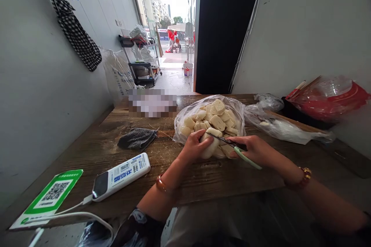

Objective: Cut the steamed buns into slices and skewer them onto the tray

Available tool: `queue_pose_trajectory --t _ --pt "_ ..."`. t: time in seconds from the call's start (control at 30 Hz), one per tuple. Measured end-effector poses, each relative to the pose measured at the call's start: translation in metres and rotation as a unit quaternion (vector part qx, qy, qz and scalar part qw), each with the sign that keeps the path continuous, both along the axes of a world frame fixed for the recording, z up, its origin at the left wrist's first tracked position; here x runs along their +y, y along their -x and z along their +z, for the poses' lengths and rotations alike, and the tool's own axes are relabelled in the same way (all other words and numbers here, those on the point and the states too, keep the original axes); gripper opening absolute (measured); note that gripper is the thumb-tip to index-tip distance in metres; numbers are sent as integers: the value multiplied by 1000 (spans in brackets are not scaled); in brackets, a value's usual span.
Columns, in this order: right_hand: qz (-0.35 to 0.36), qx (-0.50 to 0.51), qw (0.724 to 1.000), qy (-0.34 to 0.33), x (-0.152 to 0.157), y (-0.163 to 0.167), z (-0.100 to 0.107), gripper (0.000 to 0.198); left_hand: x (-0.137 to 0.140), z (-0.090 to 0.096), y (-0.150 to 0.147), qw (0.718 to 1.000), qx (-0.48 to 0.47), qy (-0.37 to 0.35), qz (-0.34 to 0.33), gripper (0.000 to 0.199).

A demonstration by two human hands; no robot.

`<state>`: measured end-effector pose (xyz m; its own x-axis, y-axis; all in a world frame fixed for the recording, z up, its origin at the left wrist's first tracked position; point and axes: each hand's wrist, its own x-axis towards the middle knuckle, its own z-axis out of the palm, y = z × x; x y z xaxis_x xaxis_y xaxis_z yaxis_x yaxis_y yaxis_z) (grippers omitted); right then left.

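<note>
My left hand (197, 146) is closed around a pale, bun-like roll (213, 146) at the front of a clear plastic bag. In my right hand (255, 149) is a pair of scissors (246, 157) with light green handles, its dark blades lying across the top of the roll. Behind and under both hands, the open plastic bag (180, 119) is heaped with cut pieces (217, 122) of the same pale food, many with flat, round faces. My fingers hide part of the roll and of the scissor handles.
A dark cloth (137, 138) lies left of the bag, near a white power bank (123, 175) with a cable and a green QR-code card (49, 197). Crumpled plastic (290, 125) and a red wrapped bundle (330, 98) are at the right of the wooden table (162, 185).
</note>
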<state>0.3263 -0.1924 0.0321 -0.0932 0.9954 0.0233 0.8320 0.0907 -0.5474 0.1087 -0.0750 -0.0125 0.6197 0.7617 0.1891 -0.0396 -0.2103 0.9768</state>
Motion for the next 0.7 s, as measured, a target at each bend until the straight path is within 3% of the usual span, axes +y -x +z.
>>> queue_pose_trajectory --t 0.17,0.33,0.47,0.6,0.7 --pt "-5 16 1000 -4 19 1 -5 44 6 -8 0 995 -52 87 17 45" --pt "-41 178 980 78 43 -2 -12 55 10 -10 -3 959 -167 219 66 58" --pt "-72 252 960 98 44 -5 -14 62 14 -10 -3 929 -223 289 52 64" --pt "-69 225 967 101 31 -7 -13 65 13 -10 -3 928 -221 300 11 64" --pt "-72 163 983 56 18 -10 -10 62 11 -9 -2 936 -204 285 -11 57"
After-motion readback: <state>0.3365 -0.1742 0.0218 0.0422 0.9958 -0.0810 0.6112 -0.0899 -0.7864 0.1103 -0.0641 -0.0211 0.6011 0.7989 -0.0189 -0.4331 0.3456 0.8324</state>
